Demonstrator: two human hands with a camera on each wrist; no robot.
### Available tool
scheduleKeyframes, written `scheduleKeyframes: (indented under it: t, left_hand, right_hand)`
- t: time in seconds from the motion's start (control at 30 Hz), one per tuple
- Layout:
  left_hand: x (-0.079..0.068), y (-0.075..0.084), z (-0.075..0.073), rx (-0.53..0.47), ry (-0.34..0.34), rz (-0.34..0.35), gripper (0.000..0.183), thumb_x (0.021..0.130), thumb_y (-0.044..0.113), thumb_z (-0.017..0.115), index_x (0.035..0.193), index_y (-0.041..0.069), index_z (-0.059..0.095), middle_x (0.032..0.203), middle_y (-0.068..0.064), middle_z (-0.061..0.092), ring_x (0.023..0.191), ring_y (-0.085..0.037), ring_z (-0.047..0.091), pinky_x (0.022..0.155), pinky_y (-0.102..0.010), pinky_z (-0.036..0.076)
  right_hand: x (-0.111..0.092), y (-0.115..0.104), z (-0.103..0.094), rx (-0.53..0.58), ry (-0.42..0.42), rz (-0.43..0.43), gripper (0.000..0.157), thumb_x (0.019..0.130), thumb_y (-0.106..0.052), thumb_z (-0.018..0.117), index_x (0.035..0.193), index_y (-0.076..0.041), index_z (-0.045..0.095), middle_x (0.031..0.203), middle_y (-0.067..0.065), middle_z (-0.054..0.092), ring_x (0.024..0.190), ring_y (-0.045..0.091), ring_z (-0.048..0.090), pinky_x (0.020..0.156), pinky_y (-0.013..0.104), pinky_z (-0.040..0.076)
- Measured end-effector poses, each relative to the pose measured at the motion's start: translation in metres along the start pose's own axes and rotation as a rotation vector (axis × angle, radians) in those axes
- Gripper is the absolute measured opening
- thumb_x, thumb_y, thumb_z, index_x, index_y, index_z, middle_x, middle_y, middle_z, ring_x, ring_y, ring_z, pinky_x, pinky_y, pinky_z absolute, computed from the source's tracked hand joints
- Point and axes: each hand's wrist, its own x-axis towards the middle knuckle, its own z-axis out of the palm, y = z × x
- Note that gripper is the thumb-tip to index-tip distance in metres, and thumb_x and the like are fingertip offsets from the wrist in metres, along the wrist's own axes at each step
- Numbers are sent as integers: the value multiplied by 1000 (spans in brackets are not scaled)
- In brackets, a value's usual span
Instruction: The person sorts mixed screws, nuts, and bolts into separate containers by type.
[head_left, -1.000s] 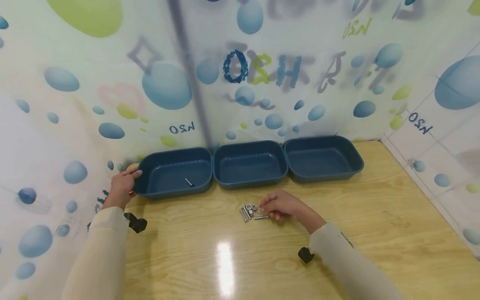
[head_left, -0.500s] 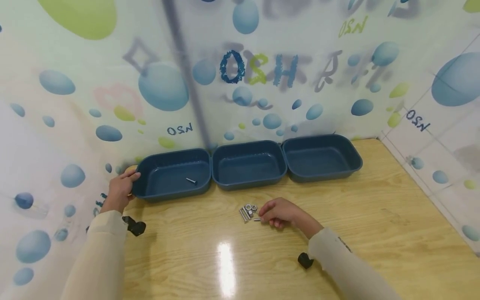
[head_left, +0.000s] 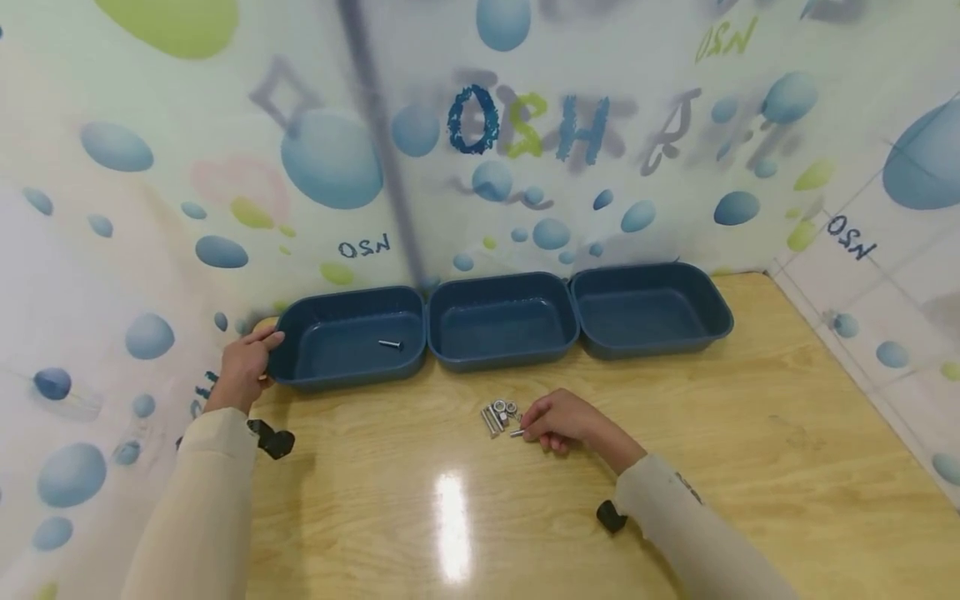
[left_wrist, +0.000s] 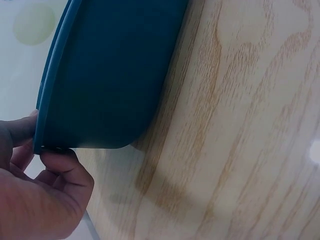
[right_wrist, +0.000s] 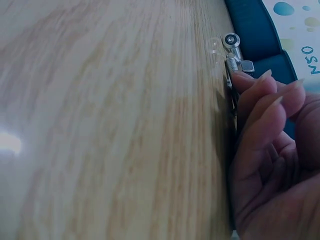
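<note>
At the far left, my left hand [head_left: 246, 367] grips the end rim of the left blue plastic tray [head_left: 352, 382]; in the left wrist view the thumb and fingers [left_wrist: 70, 175] pinch that rim. A single bolt [head_left: 391, 344] lies inside this tray. My right hand [head_left: 562, 423] is low over the table, thumb and fingertips pinching a bolt [head_left: 517, 433]. Only its threaded end shows; the head is hidden by the fingers. Just left of it lies a small group of hardware: bolts [head_left: 489, 422], nuts [head_left: 500, 407] and other small metal pieces.
Two more blue trays, the middle one [head_left: 504, 363] and the right one [head_left: 654, 348], stand in a row beside the left tray, along the patterned back wall [head_left: 645, 50]. A wood-grain table [head_left: 360, 500] lies under everything, with another wall panel [head_left: 885, 333] at the right.
My right fingers have closed over the head of the nearest bolt, covering most of it. The bolt in the left tray has rolled and turned slightly. My left hand keeps its grip on the rim.
</note>
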Motion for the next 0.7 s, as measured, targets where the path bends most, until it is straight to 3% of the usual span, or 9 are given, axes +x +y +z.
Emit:
scheduleKeyframes:
  t: [0.1, 0.37, 0.57, 0.7]
  left_hand:
    - [0, 2, -1, -2, -5, 1, 57, 101, 39, 50, 152, 19, 35, 160, -10, 22, 112, -19, 45, 88, -37, 41]
    - [0, 2, -1, -20, -17, 5, 58, 101, 39, 48, 153, 21, 32, 162, -8, 17, 133, -27, 36, 106, -46, 35]
    - [0, 1, -2, -10, -9, 0, 57, 100, 40, 50, 152, 22, 35, 161, -8, 20, 110, -17, 45, 87, -37, 40]
    - [-1, 2, -1, -16, -14, -1, 57, 100, 39, 51, 152, 21, 36, 160, -9, 23, 99, -12, 45, 82, -35, 40]
  right_hand:
    - [0, -1, -1, 17, -8, 3, 10, 83, -7, 73, 92, -3, 71, 54, 2, 55, 41, 7, 42, 40, 21, 37]
    - [-1, -1, -3, 22, 4, 2, 10, 83, -8, 74, 92, -4, 73, 54, 2, 56, 41, 7, 43, 40, 20, 37]
    - [0, 0, -2, 36, 6, -14, 11, 82, -7, 73, 92, -3, 74, 53, 1, 55, 40, 6, 43, 39, 20, 38]
    - [0, 1, -3, 46, 1, -5, 10, 82, -7, 72, 92, -3, 74, 53, 1, 55, 40, 6, 43, 39, 20, 38]
